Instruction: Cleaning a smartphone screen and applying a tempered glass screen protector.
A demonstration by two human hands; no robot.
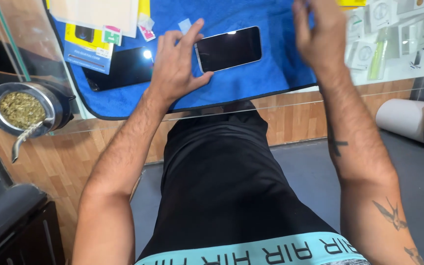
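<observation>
Here we look down past our own dark shorts toward a glass counter's edge (123, 125), and beyond it a blue mat (251, 81) spread across the top. At the near left, on the glass, stands a metal cup (23, 105) filled with green herb, a metal straw (25, 137) leaning out over the rim.

Our left hand (175, 66) reaches forward onto the mat, fingers spread fairly wide, thumb touching the near left corner of a smartphone (229, 48) that lies flat, screen up and dark, in the middle of the mat. Our right hand (322, 37) hangs raised above the mat just right of the phone, fingers loosely open and holding nothing that we can make out; it is blurred.

We judge that the phone could slide or twist if the thumb pushes it sideways, since only one corner is steadied. The herb cup near the counter edge could tip if an elbow catches it.

Farther left lie a second dark phone (123, 68) and yellow-and-blue packaging (87, 46); farther right, small clear packets (384, 34).
</observation>
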